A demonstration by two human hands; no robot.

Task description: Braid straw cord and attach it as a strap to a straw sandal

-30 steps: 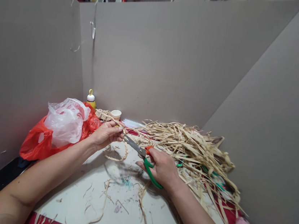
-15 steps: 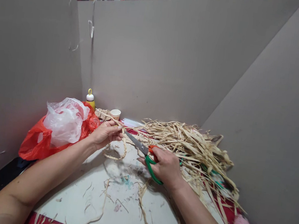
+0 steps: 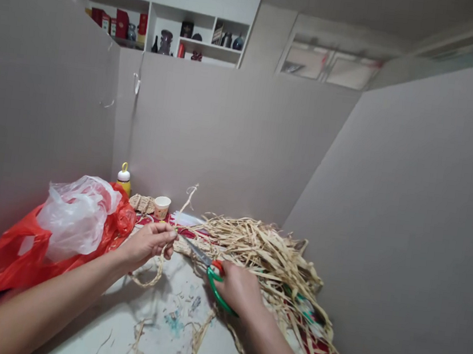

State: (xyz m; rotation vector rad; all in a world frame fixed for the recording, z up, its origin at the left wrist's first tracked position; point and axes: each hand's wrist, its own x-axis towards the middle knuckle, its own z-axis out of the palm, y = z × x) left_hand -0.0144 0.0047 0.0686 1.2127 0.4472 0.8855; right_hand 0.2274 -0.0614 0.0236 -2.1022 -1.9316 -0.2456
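Note:
My left hand [image 3: 148, 244] is closed in a pinch on a braided straw cord [image 3: 151, 273]. One end of the cord sticks up past my fingers; the rest loops down onto the white table top [image 3: 166, 329]. My right hand [image 3: 237, 289] grips green-handled scissors [image 3: 208, 268]. Their blades point left toward my left fingertips and the cord. A big heap of loose dried straw strips [image 3: 265, 255] lies just behind and to the right of my right hand.
A red plastic bag [image 3: 15, 259] with a clear bag [image 3: 72, 217] on top sits at the left. Behind stand a yellow bottle [image 3: 123, 178], a small paper cup [image 3: 161, 207] and a woven piece [image 3: 142, 204]. Grey partition walls close in three sides. Straw scraps litter the table.
The camera has tilted up, so shelves show above the partition. Both hands stay on the cord and scissors; the cord's free end now stands upright above my left fingers.

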